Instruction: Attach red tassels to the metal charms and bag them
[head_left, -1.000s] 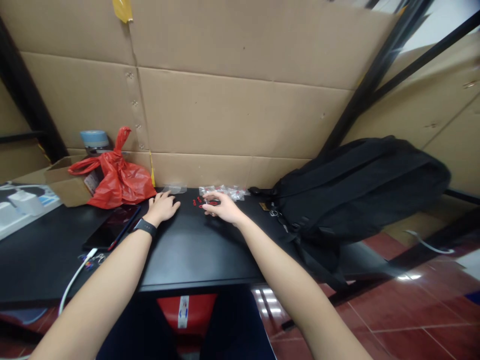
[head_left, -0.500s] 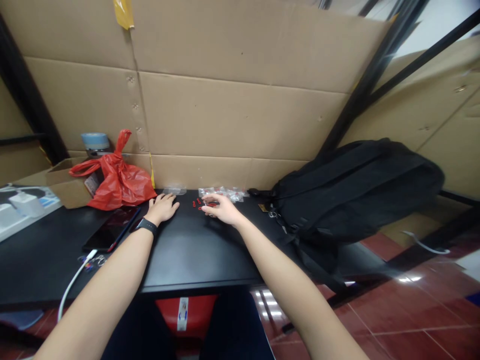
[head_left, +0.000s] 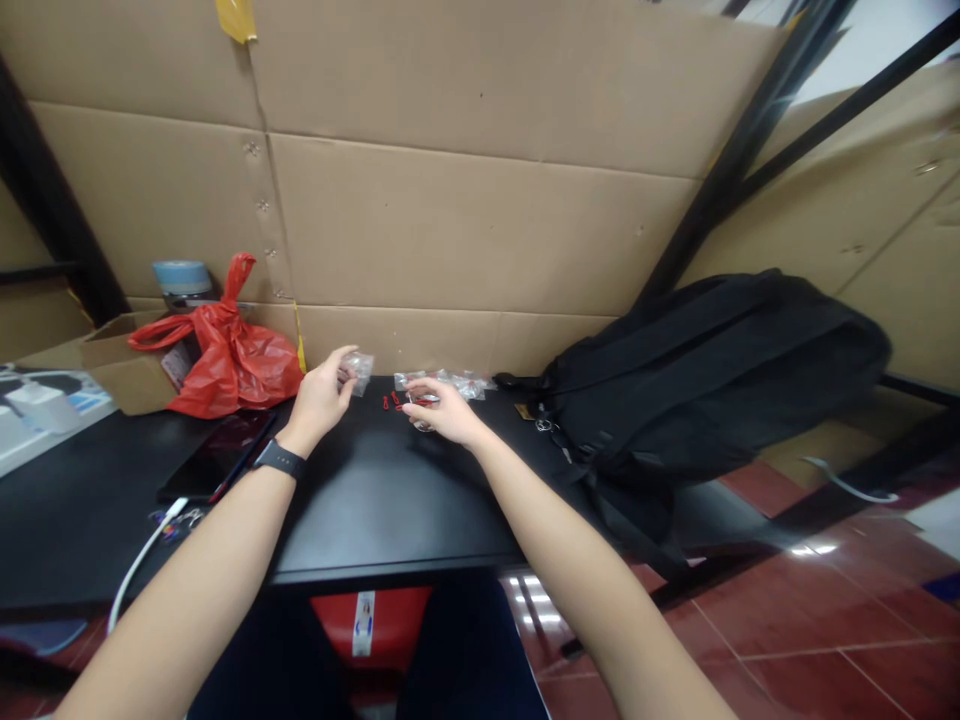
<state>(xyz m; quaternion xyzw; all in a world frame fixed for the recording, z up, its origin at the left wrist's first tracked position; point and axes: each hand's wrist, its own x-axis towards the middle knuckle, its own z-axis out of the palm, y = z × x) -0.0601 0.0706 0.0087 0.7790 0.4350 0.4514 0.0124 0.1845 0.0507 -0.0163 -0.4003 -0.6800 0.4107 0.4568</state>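
My left hand [head_left: 327, 393] is raised just above the desk, its thumb and fingers closed on a small clear plastic bag [head_left: 361, 373]. At the middle of the desk's far side, my right hand [head_left: 442, 410] curls in a pinch. A small silvery thing shows at its fingertips, too tiny to name. Several small red clips or loops [head_left: 391, 401] lie on the black desk [head_left: 382, 490] between the hands, partly covered by the right fingers. Behind that hand lies a row of clear plastic packets [head_left: 469, 384] with bits of red inside.
A black backpack [head_left: 720, 390] leans at the right. On the left are a red plastic bag [head_left: 236, 355], a cardboard box [head_left: 127, 375], a blue-lidded container [head_left: 182, 278], a phone [head_left: 217, 455] with a white cable, and a power strip [head_left: 67, 410]. A cardboard wall [head_left: 450, 220] closes off the back.
My left hand, flat on the desk before, has lifted and taken hold of the clear plastic bag. My right hand stays over the red pieces, its fingers slightly shifted.
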